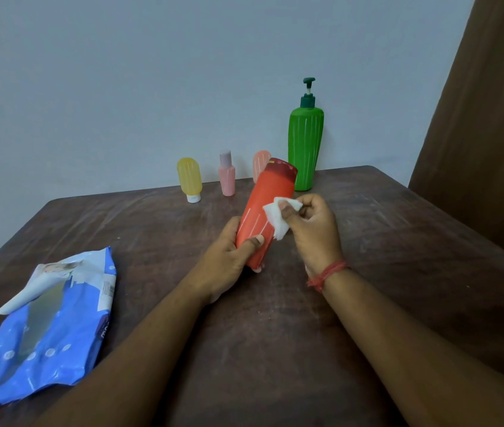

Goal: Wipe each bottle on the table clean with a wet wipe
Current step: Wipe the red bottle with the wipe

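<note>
My left hand grips the lower end of a red-orange bottle, held tilted above the table with its dark red top pointing away. My right hand pinches a white wet wipe against the bottle's right side. At the back of the table stand a yellow bottle, a small pink bottle, a salmon bottle partly hidden behind the red one, and a tall green pump bottle.
A blue wet-wipe pack lies on the left of the dark wooden table, its flap peeled open. A pale wall rises behind the table. A brown curtain hangs at the right.
</note>
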Demonstrator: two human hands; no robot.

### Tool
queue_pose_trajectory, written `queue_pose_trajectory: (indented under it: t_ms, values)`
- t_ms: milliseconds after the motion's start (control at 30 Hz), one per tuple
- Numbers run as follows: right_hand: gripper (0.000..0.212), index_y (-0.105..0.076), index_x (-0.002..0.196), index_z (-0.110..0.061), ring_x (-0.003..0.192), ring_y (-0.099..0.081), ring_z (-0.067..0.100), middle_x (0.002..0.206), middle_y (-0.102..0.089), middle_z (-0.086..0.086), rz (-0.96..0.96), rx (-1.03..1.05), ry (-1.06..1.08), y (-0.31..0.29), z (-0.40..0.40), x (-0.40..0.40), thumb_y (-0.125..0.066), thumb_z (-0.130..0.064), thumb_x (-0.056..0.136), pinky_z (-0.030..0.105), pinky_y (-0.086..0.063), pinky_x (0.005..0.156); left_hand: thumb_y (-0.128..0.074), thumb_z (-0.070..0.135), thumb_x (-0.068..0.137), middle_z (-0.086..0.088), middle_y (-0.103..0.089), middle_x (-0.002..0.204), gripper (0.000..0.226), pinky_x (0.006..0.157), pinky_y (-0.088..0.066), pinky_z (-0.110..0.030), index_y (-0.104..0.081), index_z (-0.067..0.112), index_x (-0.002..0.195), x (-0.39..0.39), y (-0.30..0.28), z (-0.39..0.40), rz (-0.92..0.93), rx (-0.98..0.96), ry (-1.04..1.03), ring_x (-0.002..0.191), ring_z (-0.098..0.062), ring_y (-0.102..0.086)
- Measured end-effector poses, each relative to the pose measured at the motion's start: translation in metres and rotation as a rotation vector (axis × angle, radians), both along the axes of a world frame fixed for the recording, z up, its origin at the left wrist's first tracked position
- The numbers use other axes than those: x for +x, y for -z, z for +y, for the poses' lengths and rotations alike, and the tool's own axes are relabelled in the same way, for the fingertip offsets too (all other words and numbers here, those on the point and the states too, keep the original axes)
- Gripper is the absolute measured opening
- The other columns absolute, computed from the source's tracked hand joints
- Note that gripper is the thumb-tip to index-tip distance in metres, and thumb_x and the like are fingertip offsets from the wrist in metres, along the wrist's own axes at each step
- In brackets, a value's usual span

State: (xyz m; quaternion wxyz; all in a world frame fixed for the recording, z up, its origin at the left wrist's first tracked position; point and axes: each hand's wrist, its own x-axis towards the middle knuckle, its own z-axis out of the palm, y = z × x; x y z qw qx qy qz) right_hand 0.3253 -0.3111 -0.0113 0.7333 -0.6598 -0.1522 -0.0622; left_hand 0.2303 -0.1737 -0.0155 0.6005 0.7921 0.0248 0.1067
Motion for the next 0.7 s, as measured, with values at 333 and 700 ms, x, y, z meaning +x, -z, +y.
queue_pose_trajectory:
  t_ms: [333,700]
  values:
    - [0.019,-0.056,0.092,-0.014,0.084,-0.067,0.02,0.093,-0.067,0.016,0.036,0.02,-0.149,0.002,0.003,-0.001,-0.075,-0.015,0.089,0.036,-0.058,0.076,-0.056,0.035,0.101,-0.005,-0.068,0.106,0.021,0.086,-0.058,-0.045,-0.051,0.034,0.121,0.0,0.0,0.001,-0.032,-0.036,-0.027,0.077,-0.022,-0.07]
    - [0.016,-0.056,0.09,-0.01,0.089,-0.067,0.027,0.095,-0.067,0.02,0.104,0.142,-0.3,0.002,0.006,0.0,-0.072,-0.013,0.088,0.042,-0.057,0.081,-0.051,0.021,0.103,-0.012,-0.064,0.11,0.028,0.071,-0.056,-0.035,-0.049,0.021,0.131,-0.002,-0.004,-0.001,-0.027,-0.247,-0.014,0.074,-0.02,-0.065]
